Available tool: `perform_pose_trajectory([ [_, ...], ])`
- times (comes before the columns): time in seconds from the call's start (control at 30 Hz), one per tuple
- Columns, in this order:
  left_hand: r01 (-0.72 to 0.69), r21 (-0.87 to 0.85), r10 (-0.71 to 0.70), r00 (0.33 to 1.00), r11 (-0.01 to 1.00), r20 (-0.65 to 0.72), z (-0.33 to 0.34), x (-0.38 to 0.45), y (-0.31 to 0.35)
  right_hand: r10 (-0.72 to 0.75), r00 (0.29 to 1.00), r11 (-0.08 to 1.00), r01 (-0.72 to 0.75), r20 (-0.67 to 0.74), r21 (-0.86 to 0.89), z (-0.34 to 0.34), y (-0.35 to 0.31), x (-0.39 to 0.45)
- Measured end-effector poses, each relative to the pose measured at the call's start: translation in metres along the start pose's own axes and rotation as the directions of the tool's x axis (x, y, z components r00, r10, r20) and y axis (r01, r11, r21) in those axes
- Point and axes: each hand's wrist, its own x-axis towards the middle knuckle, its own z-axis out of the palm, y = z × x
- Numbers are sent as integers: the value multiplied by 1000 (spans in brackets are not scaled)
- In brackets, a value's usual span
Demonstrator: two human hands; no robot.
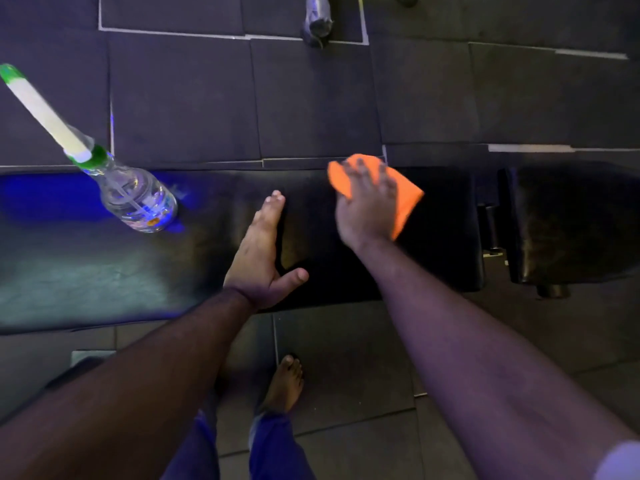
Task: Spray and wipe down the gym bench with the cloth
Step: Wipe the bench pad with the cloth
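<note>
A long black padded gym bench [104,271] runs across the view from left to right. My right hand [367,206] presses an orange cloth [407,199] flat on the bench's far edge, fingers spread over it. My left hand [258,258] rests flat on the bench pad just left of it, fingers straight, thumb out, holding nothing. A clear spray bottle [138,199] with a green collar and a white-and-green top stands on the bench at the left, apart from both hands.
A second black pad [568,220] continues the bench at the right, past a gap with metal hinge parts [491,230]. Dark rubber floor tiles [311,98] lie beyond. A grey object [317,22] sits at the top. My bare foot [285,382] stands below the bench.
</note>
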Motion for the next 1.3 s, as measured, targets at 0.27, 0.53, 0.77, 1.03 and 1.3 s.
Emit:
perform_pose_trajectory([
  [0.27,24,-153,-48,987,988,-152,-16,3,8,-455,882,886,463,125,-39,9,25,-121],
  [0.53,246,127,-190,920,961,-343,-34,-4,-11,64,998,998,-65,22,25,-4,5,-8],
  [0.77,207,-55,-213,906,977,-365,-42,-6,-5,-610,780,786,618,141,-14,28,-61,-98],
  [1.03,290,73,-269,939,954,-213,-46,-9,-9,-332,936,937,342,113,-75,5,61,-100],
  [1.3,261,4,-256,951,965,-172,-49,-13,5,-382,919,919,389,103,-59,34,-55,-105],
])
